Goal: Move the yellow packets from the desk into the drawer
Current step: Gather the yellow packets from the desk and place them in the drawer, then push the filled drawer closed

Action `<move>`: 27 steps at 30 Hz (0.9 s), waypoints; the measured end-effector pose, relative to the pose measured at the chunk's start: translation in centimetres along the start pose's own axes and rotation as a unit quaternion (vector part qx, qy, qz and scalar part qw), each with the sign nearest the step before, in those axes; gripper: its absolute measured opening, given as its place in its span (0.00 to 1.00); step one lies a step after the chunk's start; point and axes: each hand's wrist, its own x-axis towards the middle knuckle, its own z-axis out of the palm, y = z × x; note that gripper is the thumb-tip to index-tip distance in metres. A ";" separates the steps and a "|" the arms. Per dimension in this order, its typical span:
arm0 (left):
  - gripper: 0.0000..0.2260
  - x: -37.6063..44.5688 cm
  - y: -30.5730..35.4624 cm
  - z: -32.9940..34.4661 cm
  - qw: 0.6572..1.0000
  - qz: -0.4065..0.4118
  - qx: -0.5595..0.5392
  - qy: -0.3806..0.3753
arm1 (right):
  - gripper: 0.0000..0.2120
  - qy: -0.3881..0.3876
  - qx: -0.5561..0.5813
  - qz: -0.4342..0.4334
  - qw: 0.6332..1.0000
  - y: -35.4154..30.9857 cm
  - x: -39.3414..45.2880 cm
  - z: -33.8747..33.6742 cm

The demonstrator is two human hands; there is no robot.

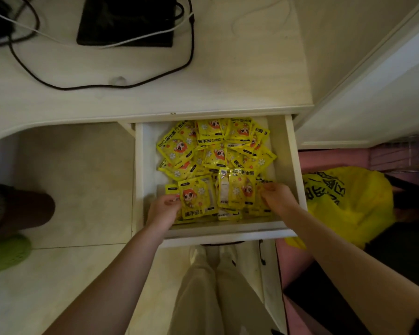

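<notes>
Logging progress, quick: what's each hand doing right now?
Left hand: closed on yellow packets in the drawer.
Right hand: closed on packets too.

There is one view only, a wide-angle camera on the person's head. It looks steeply down, from close above, past the front edge of the pale wooden desk point(155, 102) into the open white drawer point(292, 170), with the floor around it.

Yellow packets point(213, 163) heaped loose in open drawer point(292, 170), desk point(155, 97) bare.
</notes>
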 end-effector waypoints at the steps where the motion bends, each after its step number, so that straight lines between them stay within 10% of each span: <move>1: 0.13 -0.7 0.0 -0.2 1.000 0.002 -0.028 0.000 | 0.10 0.001 0.001 -0.007 1.000 -0.2 -0.9 -0.2; 9: 0.07 -8.5 -1.6 -1.3 0.976 -0.030 -0.210 -0.039 | 0.08 -0.024 0.146 -0.022 0.989 1.6 -9.1 -1.5; 21: 0.11 -8.7 -4.0 -0.4 0.910 -0.194 -0.363 -0.046 | 0.17 -0.037 0.428 0.242 0.870 5.3 -8.4 -2.4; 27: 0.10 -7.0 -3.1 -1.8 0.875 -0.217 -0.426 -0.071 | 0.17 -0.029 0.386 0.269 0.882 3.9 -6.5 -1.9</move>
